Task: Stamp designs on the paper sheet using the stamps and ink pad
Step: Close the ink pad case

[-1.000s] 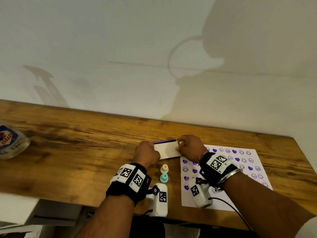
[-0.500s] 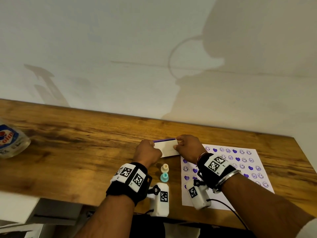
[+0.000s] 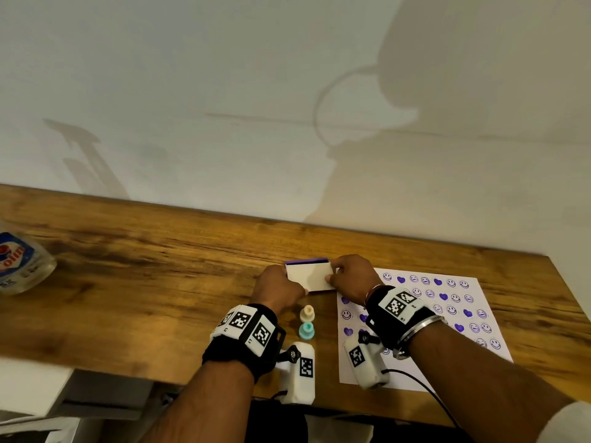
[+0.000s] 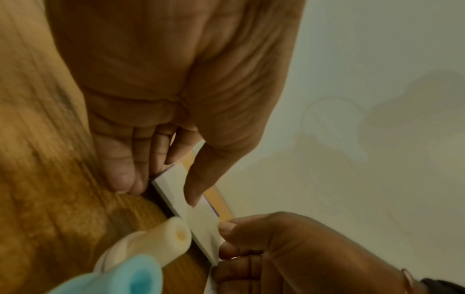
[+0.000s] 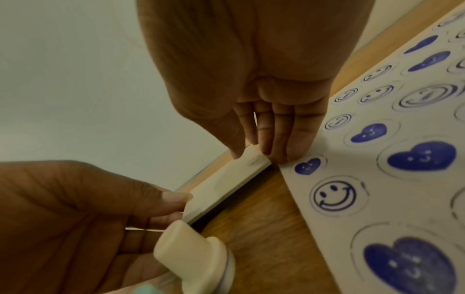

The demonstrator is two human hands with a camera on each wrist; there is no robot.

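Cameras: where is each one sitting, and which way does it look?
Head: worn on the head, looking forward and down at the table; both forearms, left hand, right hand show.
Left wrist: on the left wrist, looking along the fingers at the ink pad.
Right wrist: on the right wrist, facing the pad and the paper sheet.
Shared: both wrist views show the cream stamp.

Wooden table [image 3: 134, 270], pale wall [image 3: 192, 91], cast shadows

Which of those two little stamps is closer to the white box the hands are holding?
The cream stamp; it stands just before the ink pad, while the teal stamp stands nearer the table's front edge.
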